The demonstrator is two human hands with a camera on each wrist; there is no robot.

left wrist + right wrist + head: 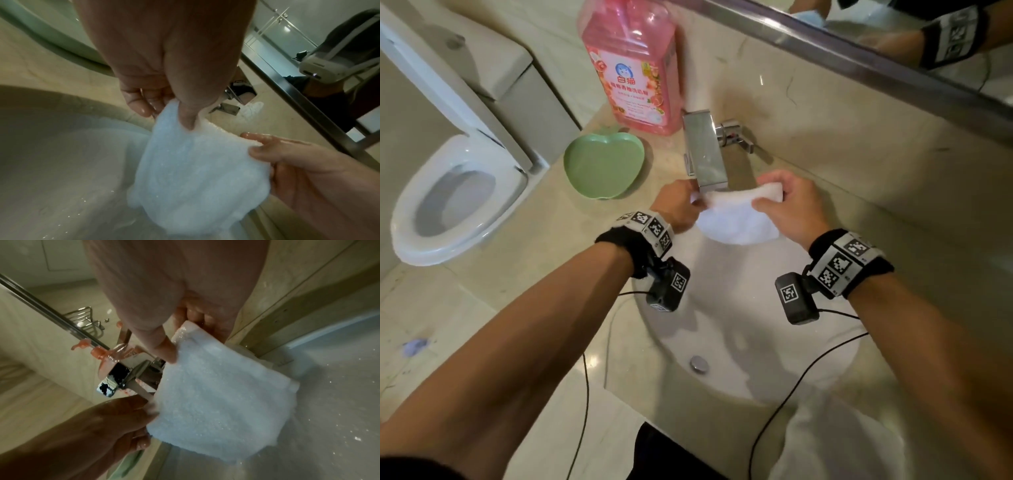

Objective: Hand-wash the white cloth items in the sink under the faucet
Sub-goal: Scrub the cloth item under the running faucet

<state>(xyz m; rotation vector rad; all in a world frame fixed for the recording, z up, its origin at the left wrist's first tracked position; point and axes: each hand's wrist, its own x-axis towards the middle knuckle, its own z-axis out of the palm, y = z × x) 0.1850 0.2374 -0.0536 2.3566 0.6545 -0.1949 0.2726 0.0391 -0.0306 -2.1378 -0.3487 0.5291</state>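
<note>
A wet white cloth [736, 219] hangs stretched between both hands just under the chrome faucet [705, 150], above the far end of the white sink [753, 342]. My left hand [681, 202] pinches the cloth's left top corner [185, 116] between thumb and fingers. My right hand [787, 202] pinches the right top corner [185, 335]. In the wrist views the cloth [195, 170] [222, 402] glistens with water. I cannot tell whether water runs from the spout. A second white cloth [835, 445] lies on the counter's near edge.
A green apple-shaped dish [602, 164] and a pink detergent bottle [633, 65] stand on the counter left of the faucet. A toilet [448, 198] is at far left. A mirror [914, 44] runs above the wall. Wrist-camera cables [808, 373] trail over the basin near the drain [699, 364].
</note>
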